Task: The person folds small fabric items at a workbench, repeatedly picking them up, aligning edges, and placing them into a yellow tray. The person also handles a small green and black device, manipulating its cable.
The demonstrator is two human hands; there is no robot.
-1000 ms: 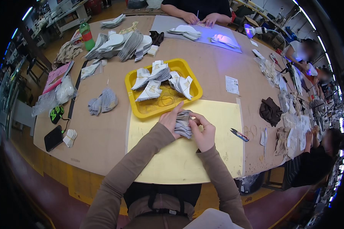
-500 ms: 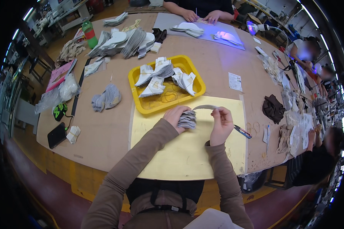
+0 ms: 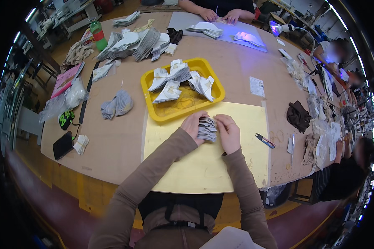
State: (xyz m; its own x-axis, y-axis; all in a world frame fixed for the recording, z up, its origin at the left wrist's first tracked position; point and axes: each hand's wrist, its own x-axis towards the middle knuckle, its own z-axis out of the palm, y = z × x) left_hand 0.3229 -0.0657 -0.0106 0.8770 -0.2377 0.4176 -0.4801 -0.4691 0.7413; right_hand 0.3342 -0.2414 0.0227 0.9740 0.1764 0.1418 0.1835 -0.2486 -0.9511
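A thick stack of thin grey cut pieces [image 3: 206, 129], perhaps fabric, is held upright over the yellow board [image 3: 203, 174]. My left hand [image 3: 192, 126] wraps its left side, fingers closed round it. At the stack's upper right edge, my right hand [image 3: 229, 131] has its thumb and fingertips pinched together against the pieces. Just beyond the hands stands a yellow tray [image 3: 157, 116] with several banded bundles of white pieces [image 3: 169, 91] and loose rubber bands. Thread snips [image 3: 265, 140] lie right of my right hand.
Left are a grey bundle [image 3: 117, 104], a black phone [image 3: 63, 145] and a small white bundle [image 3: 81, 144]. Large stacks [image 3: 133, 43] and a green bottle [image 3: 98, 35] stand at the far left. A co-worker's hands [image 3: 220, 15] work opposite, near a lamp [image 3: 280, 28]. Dark cloth [image 3: 298, 117] lies right.
My right hand has come in leftward to the stack; the curved grey strip it was drawing out to the right no longer sticks out. My left hand keeps its hold.
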